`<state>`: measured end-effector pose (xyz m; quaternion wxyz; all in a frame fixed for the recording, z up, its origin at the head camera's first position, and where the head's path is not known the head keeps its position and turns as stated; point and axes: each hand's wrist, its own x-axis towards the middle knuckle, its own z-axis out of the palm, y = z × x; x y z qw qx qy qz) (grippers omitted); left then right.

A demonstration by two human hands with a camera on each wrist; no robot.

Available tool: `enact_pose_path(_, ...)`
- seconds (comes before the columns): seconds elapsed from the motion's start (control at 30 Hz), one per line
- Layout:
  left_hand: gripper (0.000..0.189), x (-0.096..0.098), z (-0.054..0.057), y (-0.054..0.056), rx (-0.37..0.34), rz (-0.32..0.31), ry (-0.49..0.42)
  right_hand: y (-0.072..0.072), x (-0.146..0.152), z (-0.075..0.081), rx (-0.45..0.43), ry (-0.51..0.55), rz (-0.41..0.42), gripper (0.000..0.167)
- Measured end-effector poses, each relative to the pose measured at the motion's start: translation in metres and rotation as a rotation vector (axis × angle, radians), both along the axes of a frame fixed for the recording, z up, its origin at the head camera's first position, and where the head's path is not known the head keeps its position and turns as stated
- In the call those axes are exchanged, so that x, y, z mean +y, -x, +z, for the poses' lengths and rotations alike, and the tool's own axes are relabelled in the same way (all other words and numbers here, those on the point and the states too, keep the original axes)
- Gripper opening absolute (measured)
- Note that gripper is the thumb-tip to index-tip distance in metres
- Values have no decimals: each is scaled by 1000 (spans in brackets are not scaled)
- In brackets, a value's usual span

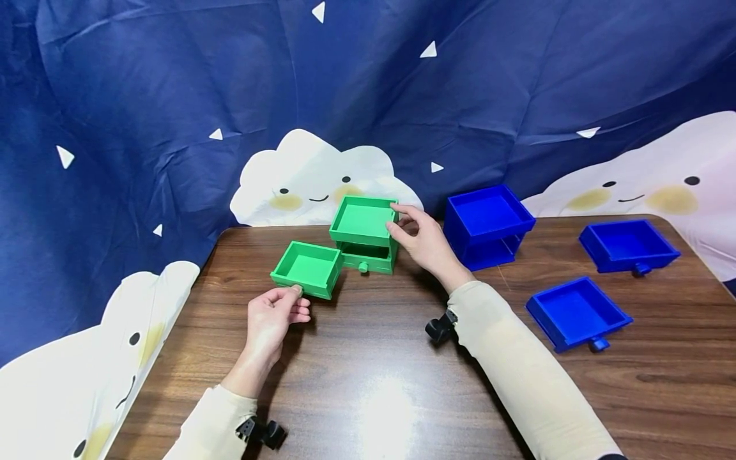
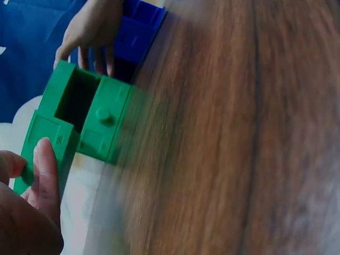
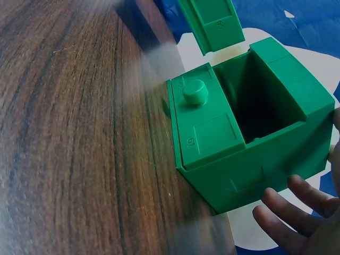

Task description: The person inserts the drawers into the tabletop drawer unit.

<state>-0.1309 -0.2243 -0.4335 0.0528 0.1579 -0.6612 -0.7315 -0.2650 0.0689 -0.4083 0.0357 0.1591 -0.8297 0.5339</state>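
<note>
A green drawer (image 1: 307, 265) is held off the table, in front and to the left of the green cabinet (image 1: 362, 227). My left hand (image 1: 270, 319) pinches its front knob between thumb and fingers. The cabinet has a shallow tray top, an upper slot that stands vacant, and a lower drawer (image 3: 210, 125) pushed in, its round knob (image 3: 195, 92) facing out. My right hand (image 1: 425, 239) holds the cabinet at its upper right edge, with thumb and index finger at the tray's rim. Its other fingers (image 3: 284, 212) spread beside the right wall; whether they all touch it I cannot tell.
To the right stands a blue cabinet (image 1: 489, 220) with its front slot vacant. Two blue drawers (image 1: 629, 246) with knobs lie farther right on the brown wooden table (image 1: 345, 364). A dark blue cloth (image 1: 356, 76) with clouds hangs behind the table.
</note>
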Motion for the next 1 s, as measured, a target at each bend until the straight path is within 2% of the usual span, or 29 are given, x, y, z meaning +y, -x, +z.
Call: enact_pose_path(1.0, 23, 33, -2, -3, 12, -50, -11, 0, 0, -1, -6, 2, 5, 51)
